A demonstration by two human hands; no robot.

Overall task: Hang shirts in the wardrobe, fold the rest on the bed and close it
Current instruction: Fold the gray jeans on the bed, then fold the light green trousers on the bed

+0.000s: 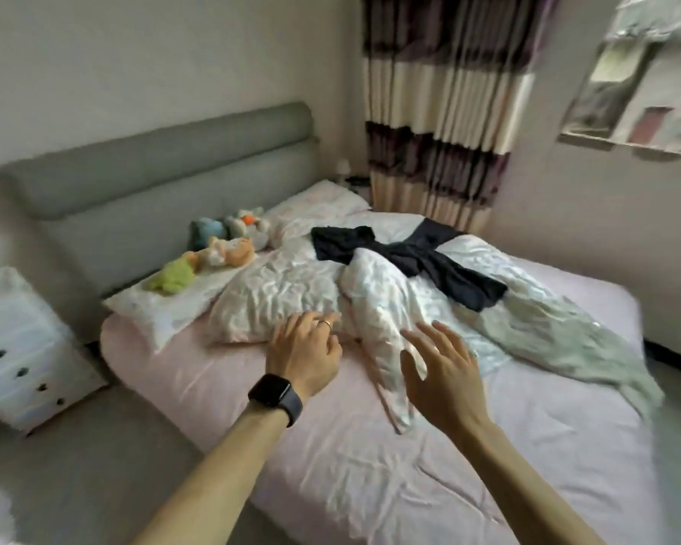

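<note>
A dark navy garment [405,257] lies spread and crumpled across the far middle of the bed [370,474], on top of a rumpled white duvet [378,297]. My left hand [305,348], with a black watch on its wrist and a ring on one finger, hovers over the duvet's near edge, its fingers relaxed and holding nothing. My right hand [441,371] reaches forward beside it with the fingers spread, also holding nothing. Both hands are well short of the dark garment. No wardrobe is in view.
Several soft toys [213,253] lie on the pillows by the grey headboard [154,182]. A white drawer unit [20,348] stands left of the bed. A striped curtain [445,112] hangs behind, and a pale green blanket [567,340] trails off the bed's right side.
</note>
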